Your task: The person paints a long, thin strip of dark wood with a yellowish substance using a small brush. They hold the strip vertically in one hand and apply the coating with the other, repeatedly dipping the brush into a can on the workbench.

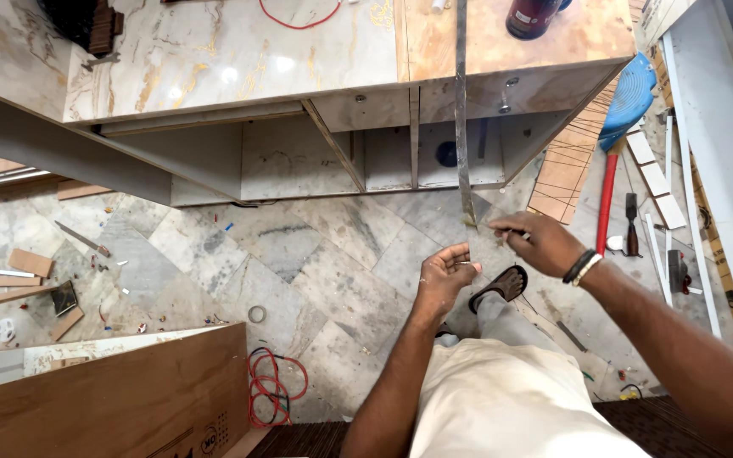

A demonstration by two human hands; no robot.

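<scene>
Pinching lower end of metal strip [461, 110], right hand [545, 244] fingers closed; left hand [444, 278] fingers grasping small nail [467, 263].

Countertop [214, 51]: cream marble pattern, gold veining. Floor tiles [299, 254]: grey-white, mottled. Metal strip [462, 110]: dull grey. Cable coil [275, 386]: red. Plywood sheet [129, 399]: brown. Trousers [511, 399]: beige. Sandal [500, 287]: dark brown. Wristbands [583, 266] on right hand [540, 242]: black and white. Stool [629, 93]: blue.
</scene>
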